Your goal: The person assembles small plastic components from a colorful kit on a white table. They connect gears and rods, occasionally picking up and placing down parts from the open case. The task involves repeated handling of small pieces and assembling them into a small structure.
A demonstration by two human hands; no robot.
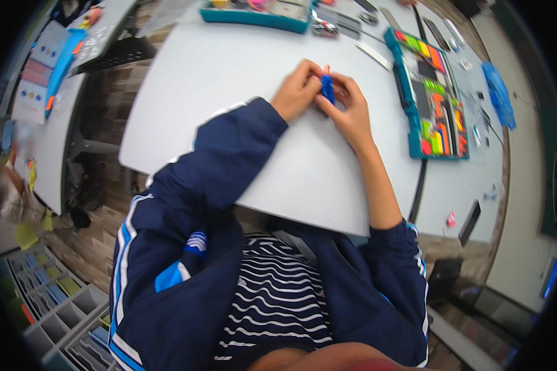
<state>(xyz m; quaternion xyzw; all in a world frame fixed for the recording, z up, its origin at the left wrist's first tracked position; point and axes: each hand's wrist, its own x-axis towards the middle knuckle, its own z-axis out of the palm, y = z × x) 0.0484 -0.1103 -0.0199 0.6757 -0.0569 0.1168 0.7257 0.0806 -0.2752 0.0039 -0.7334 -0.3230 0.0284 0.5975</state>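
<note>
A small blue piece (pixel 327 90), perhaps plastic, is held up between both hands above the white table (pixel 216 80); its exact kind is too small to make out. My left hand (pixel 298 90) pinches it from the left with fingers curled. From the right, my right hand (pixel 351 111) closes thumb and fingers around the same piece. The fingertips of both hands meet there and partly hide it.
A teal-edged case (pixel 413 133) with colourful building parts lies to the right. Another teal tray (pixel 260 22) stands at the far edge, near loose dark and metal parts. A blue plastic bag (pixel 498 93) is farther right. Grey divided bins (pixel 68 315) sit at lower left.
</note>
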